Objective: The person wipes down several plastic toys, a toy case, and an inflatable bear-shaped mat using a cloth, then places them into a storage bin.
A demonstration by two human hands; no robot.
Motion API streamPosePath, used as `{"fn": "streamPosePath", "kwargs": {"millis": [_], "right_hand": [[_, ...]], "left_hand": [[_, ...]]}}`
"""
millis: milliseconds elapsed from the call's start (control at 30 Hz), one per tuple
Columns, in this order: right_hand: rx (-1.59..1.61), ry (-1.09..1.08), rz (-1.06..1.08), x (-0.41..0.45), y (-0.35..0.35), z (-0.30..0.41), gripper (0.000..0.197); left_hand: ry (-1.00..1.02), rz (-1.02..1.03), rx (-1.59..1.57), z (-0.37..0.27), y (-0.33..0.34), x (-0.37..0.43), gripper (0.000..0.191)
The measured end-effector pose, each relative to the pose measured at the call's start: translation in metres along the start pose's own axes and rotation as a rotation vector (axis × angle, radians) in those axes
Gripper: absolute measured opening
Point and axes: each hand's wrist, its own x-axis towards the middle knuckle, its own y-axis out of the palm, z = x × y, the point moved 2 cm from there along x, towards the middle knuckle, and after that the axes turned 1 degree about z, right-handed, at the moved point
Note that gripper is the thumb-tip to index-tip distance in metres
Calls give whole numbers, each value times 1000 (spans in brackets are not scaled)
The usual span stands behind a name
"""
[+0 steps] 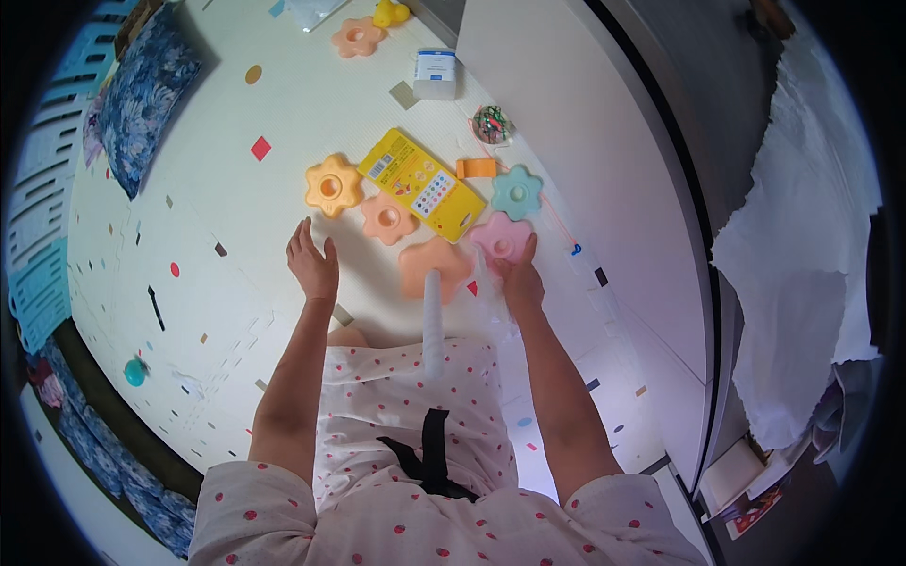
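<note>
My right hand [522, 279] grips the near right edge of a pink flower-shaped plastic ring [488, 232]. My left hand [311, 267] is empty with fingers apart, just below a yellow-orange flower-shaped ring [348, 185]. Between my hands a peach base [417, 272] carries an upright white ribbed post [433, 325]. A peach flower ring [375, 225] lies partly under a yellow printed box [396, 159]. Touching the pink ring's far side is a mint-green flower ring [506, 201]. Thin clear plastic [501, 322] lies beside my right wrist.
An orange plastic piece [476, 168] and a clear ball of coloured strands [491, 125] lie near the white cabinet panel [601, 177]. Farther off are a white-labelled container [434, 78], another peach flower ring [347, 44] and a yellow toy [389, 13]. A blue floral cushion [145, 106] lies left.
</note>
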Motion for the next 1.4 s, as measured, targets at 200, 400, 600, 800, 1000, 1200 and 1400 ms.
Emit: {"fn": "streamPosePath", "kwargs": {"millis": [200,400,600,800,1000,1200,1400], "right_hand": [[38,-22,-38,-3,3,-1,77],[22,34,-4,-4,2,2,78],[23,76,47,-9,-4,11,78],[37,53,3,-10,-12,10,74],[149,-77,-331,-54,-61,20,48],[420,-841,-667,-187,-131,156,33],[184,-1146,-780,-202,-165,202,31]], "left_hand": [[210,-108,-88,-94,-4,77,59],[124,436,-13,-116,13,121,57],[-172,685,-759,-109,-6,114,35],[-445,410,-1394,-93,-71,66,24],[-477,368,-1721,-91,-129,11,24],[-501,393,-1832,-132,-179,-42,27],[-390,436,-1897,-158,-250,-57,30]]}}
